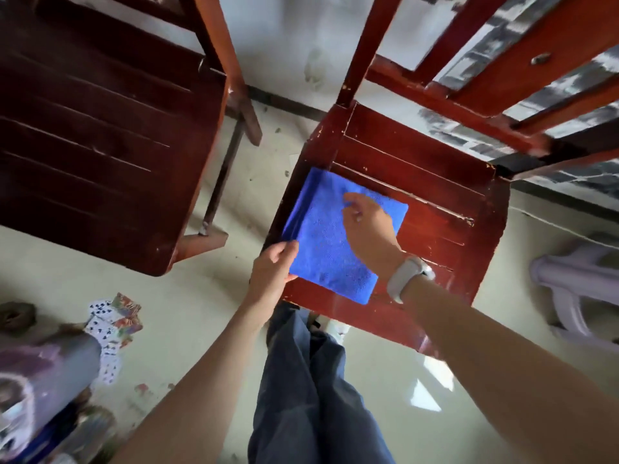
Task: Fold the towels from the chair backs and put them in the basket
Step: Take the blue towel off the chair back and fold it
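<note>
Red wooden chair seat point(435, 202) is carrying a folded blue towel point(328, 249), lying flat at its front-left corner.

We see even, bright daylight. Glare patches lie on the floor point(425, 393) at lower right. Soft shadows sit under the chairs point(418, 202). Wide-angle distortion bends the edges. The lower-left corner and upper-right background are blurred; the centre is sharp.
</note>
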Action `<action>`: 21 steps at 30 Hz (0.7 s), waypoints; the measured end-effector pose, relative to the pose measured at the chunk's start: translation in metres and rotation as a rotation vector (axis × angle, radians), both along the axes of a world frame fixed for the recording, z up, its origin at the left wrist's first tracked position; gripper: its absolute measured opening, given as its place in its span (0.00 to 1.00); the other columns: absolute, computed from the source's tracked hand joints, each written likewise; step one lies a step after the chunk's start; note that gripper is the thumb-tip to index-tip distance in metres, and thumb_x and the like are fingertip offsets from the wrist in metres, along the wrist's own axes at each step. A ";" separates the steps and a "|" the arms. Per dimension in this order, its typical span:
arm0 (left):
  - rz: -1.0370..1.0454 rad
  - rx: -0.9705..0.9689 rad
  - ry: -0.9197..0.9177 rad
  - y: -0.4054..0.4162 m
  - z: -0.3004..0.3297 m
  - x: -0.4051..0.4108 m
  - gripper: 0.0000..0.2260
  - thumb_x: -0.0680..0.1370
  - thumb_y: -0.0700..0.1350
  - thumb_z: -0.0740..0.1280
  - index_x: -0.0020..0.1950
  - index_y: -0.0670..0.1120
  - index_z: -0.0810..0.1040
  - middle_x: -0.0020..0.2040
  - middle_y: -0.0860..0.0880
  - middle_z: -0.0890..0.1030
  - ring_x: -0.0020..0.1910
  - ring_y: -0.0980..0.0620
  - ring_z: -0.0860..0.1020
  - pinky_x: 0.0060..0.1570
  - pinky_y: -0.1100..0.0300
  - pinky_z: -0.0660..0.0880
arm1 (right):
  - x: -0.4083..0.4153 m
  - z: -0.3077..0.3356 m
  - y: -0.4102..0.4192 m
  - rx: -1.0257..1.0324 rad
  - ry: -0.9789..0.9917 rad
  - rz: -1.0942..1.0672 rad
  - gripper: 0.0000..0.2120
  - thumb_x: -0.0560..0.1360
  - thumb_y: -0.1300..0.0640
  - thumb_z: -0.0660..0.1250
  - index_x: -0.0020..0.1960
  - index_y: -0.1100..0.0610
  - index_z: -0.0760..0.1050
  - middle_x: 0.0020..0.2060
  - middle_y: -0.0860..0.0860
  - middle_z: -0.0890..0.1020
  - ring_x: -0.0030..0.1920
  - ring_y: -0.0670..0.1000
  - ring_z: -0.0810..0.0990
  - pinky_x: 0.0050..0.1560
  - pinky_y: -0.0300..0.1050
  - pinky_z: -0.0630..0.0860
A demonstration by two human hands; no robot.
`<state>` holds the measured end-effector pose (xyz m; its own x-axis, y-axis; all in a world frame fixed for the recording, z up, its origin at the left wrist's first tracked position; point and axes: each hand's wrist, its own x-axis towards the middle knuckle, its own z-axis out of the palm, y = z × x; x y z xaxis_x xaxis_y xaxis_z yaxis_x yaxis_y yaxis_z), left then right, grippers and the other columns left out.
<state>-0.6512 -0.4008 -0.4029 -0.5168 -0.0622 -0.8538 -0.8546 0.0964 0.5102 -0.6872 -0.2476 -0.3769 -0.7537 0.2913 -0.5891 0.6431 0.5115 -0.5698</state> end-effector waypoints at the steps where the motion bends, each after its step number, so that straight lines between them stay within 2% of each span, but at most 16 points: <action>1: -0.138 -0.109 0.072 0.001 -0.002 0.000 0.16 0.77 0.48 0.65 0.59 0.40 0.76 0.44 0.47 0.79 0.45 0.50 0.77 0.47 0.55 0.77 | -0.002 -0.002 0.006 0.149 0.058 0.091 0.16 0.77 0.60 0.57 0.63 0.57 0.72 0.54 0.56 0.77 0.55 0.58 0.74 0.55 0.50 0.72; 2: -0.273 -0.234 0.149 0.003 -0.004 0.001 0.16 0.76 0.48 0.66 0.58 0.39 0.76 0.45 0.43 0.80 0.47 0.46 0.78 0.50 0.55 0.75 | -0.005 -0.004 0.012 0.270 0.085 0.168 0.16 0.77 0.59 0.57 0.63 0.57 0.72 0.58 0.56 0.75 0.60 0.59 0.71 0.59 0.53 0.67; 4: -0.456 -0.418 0.292 0.005 -0.004 0.002 0.14 0.76 0.46 0.66 0.56 0.39 0.77 0.49 0.39 0.81 0.49 0.40 0.78 0.48 0.59 0.68 | -0.015 -0.009 0.020 0.429 0.049 0.303 0.17 0.77 0.56 0.57 0.65 0.55 0.69 0.63 0.54 0.72 0.64 0.57 0.65 0.63 0.56 0.61; 6: -0.507 -0.475 0.397 0.007 -0.002 0.003 0.11 0.77 0.44 0.64 0.55 0.39 0.78 0.49 0.39 0.82 0.48 0.40 0.78 0.46 0.57 0.67 | -0.025 -0.013 0.024 0.496 -0.029 0.410 0.17 0.78 0.54 0.56 0.66 0.55 0.68 0.62 0.54 0.73 0.65 0.56 0.65 0.63 0.56 0.60; 9: -0.470 -0.512 0.515 0.008 0.001 0.007 0.11 0.78 0.42 0.62 0.57 0.40 0.77 0.51 0.41 0.82 0.50 0.40 0.79 0.47 0.56 0.70 | -0.032 -0.014 0.024 0.498 -0.029 0.413 0.16 0.78 0.55 0.55 0.62 0.57 0.71 0.59 0.56 0.74 0.62 0.57 0.67 0.62 0.54 0.60; 13: -0.430 -0.607 0.477 0.001 -0.001 0.010 0.12 0.79 0.43 0.59 0.57 0.40 0.77 0.51 0.41 0.82 0.51 0.42 0.77 0.48 0.55 0.70 | -0.030 -0.013 0.015 0.424 0.082 0.355 0.13 0.78 0.56 0.56 0.61 0.58 0.70 0.57 0.56 0.73 0.60 0.57 0.70 0.61 0.52 0.60; 16: -0.579 -0.747 0.415 -0.003 -0.007 0.006 0.12 0.79 0.44 0.58 0.53 0.40 0.78 0.51 0.39 0.78 0.52 0.40 0.74 0.49 0.49 0.69 | -0.032 -0.014 0.012 0.400 0.082 0.367 0.14 0.78 0.55 0.57 0.62 0.57 0.70 0.58 0.57 0.72 0.61 0.57 0.70 0.61 0.52 0.61; 18: -0.616 -0.801 0.360 -0.003 -0.006 0.002 0.12 0.78 0.46 0.60 0.54 0.42 0.77 0.53 0.40 0.77 0.54 0.41 0.73 0.50 0.49 0.68 | -0.032 -0.014 0.011 0.403 0.101 0.378 0.16 0.77 0.54 0.58 0.64 0.56 0.69 0.60 0.56 0.71 0.62 0.56 0.68 0.62 0.52 0.61; 21: -0.610 -0.846 0.503 -0.001 0.001 -0.001 0.15 0.74 0.44 0.65 0.59 0.41 0.74 0.56 0.40 0.76 0.56 0.40 0.73 0.50 0.47 0.69 | -0.022 -0.005 0.014 0.466 0.273 0.344 0.18 0.77 0.59 0.58 0.66 0.57 0.68 0.62 0.58 0.71 0.60 0.58 0.70 0.62 0.54 0.62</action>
